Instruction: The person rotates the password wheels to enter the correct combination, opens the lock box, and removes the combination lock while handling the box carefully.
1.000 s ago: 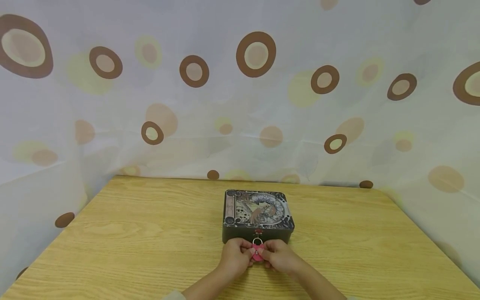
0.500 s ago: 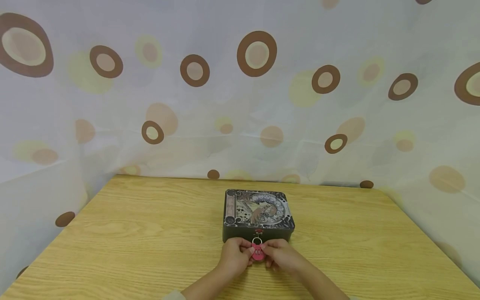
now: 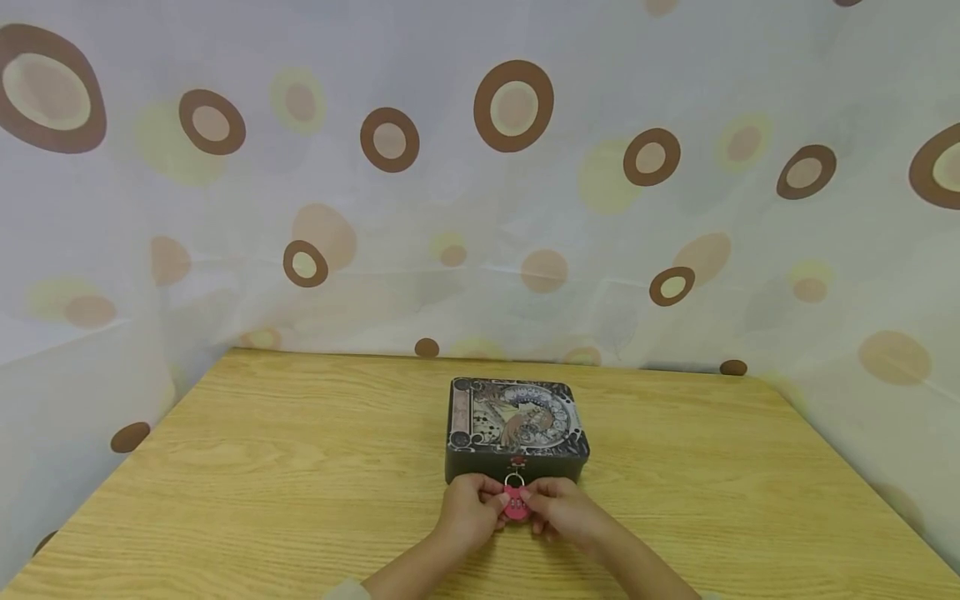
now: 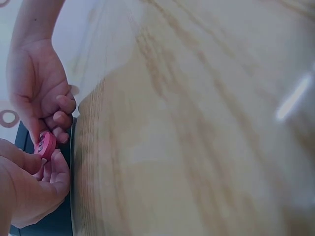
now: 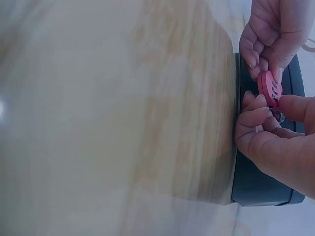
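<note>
Head view: box [image 3: 517, 417] with a printed lid sits shut on the desk [image 3: 285, 508]. Pink padlock [image 3: 516, 505] in front of it, below a red clasp [image 3: 518, 462]. Shackle [image 3: 514, 480] points up toward the clasp; cannot tell if it is threaded through or locked. Left grip [image 3: 470, 514] pinches one side of the padlock body, right grip [image 3: 564, 510] pinches the other. Wheel face turned up to the wearer: a good angle for reading, I'd judge, though the digits are too small here.

Left wrist view: padlock between the two grips, dark box behind. Left thumb and fingers close on one edge; right thumb lies on the padlock, other right fingers curled. My reading: wheel work. Best to let the left pinch bear the body so the right thumb is free for fine turns.

Right wrist view: dark wheels on the padlock face, right thumb tip beside them, left thumb at the far end. Shackle wire partly hidden by fingers. Advice: roll one wheel at a time with the thumb pad, keep fingertips off neighbouring wheels, leave the shackle slack. Likely fault: a squeeze that drags a set wheel along.
</note>
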The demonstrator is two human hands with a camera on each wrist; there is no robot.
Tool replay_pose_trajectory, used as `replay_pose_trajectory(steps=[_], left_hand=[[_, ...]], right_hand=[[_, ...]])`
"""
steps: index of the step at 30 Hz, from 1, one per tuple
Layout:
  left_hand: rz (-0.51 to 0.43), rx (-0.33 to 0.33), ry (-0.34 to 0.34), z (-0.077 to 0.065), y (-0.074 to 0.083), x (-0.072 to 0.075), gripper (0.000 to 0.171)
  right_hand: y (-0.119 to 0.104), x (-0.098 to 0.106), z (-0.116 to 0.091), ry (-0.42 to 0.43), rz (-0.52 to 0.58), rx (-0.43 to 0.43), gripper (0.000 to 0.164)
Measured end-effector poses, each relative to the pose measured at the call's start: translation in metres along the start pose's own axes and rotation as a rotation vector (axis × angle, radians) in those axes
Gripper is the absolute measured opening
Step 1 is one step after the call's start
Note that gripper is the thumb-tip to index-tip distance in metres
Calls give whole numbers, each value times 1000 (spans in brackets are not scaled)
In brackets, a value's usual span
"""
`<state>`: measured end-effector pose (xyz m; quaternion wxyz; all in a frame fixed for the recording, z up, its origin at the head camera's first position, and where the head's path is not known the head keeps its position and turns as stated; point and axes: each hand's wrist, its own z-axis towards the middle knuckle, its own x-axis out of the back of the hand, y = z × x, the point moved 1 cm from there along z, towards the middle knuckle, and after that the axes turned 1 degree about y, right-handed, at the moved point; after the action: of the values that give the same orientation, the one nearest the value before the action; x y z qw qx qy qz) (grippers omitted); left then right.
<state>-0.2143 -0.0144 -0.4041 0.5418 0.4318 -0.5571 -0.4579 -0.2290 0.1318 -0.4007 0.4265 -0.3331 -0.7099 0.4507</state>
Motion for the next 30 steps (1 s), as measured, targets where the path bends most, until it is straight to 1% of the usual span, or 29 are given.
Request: replay_pose_trajectory(steps=[8, 18, 24, 30], left_hand=[[6, -16, 3, 1, -1, 0, 7], [10, 2, -8, 2, -1, 0, 6], [20, 1, -7, 1, -1, 0, 5], [25, -9, -9, 1, -1, 0, 5]], right_hand=[[3, 1, -1, 8, -8, 3, 24], [-1, 3, -3, -12, -20, 35, 18], [0, 3, -3, -22, -29, 39, 17], [0, 4, -2, -30, -39, 24, 17]])
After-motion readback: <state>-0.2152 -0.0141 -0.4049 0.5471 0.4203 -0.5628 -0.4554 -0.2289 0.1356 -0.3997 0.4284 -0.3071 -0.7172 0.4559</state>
